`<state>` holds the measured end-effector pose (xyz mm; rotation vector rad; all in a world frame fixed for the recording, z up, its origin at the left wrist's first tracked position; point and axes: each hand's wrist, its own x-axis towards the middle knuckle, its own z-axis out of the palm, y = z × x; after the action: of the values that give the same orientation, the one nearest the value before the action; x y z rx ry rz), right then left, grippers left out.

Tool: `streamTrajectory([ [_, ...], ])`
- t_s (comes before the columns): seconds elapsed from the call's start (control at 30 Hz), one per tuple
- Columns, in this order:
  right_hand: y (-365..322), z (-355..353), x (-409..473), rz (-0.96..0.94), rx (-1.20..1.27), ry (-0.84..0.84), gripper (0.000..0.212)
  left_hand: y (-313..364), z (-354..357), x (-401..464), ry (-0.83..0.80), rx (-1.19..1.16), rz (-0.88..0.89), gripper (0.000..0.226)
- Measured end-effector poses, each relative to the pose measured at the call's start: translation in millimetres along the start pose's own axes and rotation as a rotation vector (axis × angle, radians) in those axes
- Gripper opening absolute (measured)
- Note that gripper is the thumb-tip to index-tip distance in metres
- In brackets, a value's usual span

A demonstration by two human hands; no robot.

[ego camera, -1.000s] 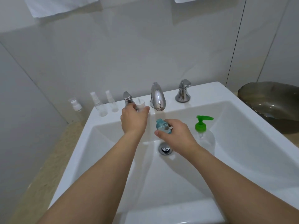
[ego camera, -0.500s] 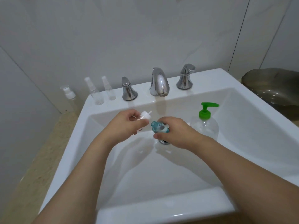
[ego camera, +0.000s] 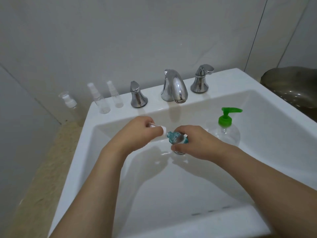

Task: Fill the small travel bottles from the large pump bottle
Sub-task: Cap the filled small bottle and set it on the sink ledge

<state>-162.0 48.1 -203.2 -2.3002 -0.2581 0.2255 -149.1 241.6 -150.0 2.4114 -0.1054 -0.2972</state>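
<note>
My right hand [ego camera: 193, 141] grips a small travel bottle [ego camera: 175, 137] holding blue-green liquid, tilted with its neck toward the left, above the drain. My left hand [ego camera: 139, 133] pinches a white pump cap [ego camera: 43, 129] with its thin tube sticking out behind the fingers; the cap's end sits right at the bottle's neck. The large clear pump bottle [ego camera: 226, 127] with a green pump head stands in the basin just right of my right hand. Two clear spray bottles [ego camera: 98, 98] [ego camera: 115, 95] stand on the sink's back-left ledge, and a third small bottle [ego camera: 68, 101] stands off the sink to their left.
The white sink [ego camera: 257, 103] has a chrome spout [ego camera: 173, 86] and two chrome handles [ego camera: 137, 95] [ego camera: 201, 79] along its back ledge. A dark bowl-shaped basin [ego camera: 291, 86] sits at the far right. A beige counter [ego camera: 44, 169] runs along the sink's left side.
My left hand took the white pump cap from beside the left tap handle and brought it down to the neck of the small bottle in my right hand.
</note>
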Motion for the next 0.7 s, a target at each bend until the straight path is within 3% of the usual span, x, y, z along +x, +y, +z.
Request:
streamTrajectory([
  [0.53, -4.1, 0.1, 1.1, -0.034, -0.031, 0.062, 0.039, 3.0, 10.3, 0.6, -0.082, -0.094, -0.072, 0.052],
  [0.7, -4.0, -0.5, 0.9, -0.043, -0.031, 0.049, 0.038, 0.5, 10.6, 3.9, -0.165, -0.221, -0.024, 0.025],
])
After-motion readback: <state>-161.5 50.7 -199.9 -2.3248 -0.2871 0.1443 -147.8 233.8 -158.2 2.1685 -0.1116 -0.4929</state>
